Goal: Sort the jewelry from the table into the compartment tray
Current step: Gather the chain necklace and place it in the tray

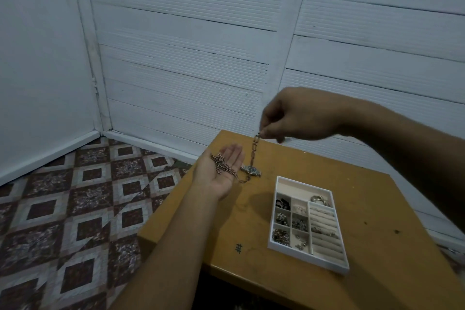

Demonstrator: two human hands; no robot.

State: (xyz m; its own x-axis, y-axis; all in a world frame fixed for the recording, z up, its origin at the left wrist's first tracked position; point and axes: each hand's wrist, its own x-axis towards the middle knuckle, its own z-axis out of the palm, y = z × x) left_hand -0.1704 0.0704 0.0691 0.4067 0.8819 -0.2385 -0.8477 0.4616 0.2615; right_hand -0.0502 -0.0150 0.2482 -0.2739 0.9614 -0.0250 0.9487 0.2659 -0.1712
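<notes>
1. One end of the chain is pinched between thumb and fingertips of the right hand, which is held up over the far edge of the table.
2. From that pinch the chain is hung straight down, then looped low across to the left.
3. The rest is heaped on the left hand, which is laid flat, palm up, fingers straight; nothing is clasped there.
4. A small silvery piece, possibly a watch, is seen on the table just beside that palm.
5. Nearer and to the right, the white tray is set on the table, its small compartments filled with mixed jewelry.
6. Bangles are spotted in the tray's wide far compartment, at its right end.
</notes>
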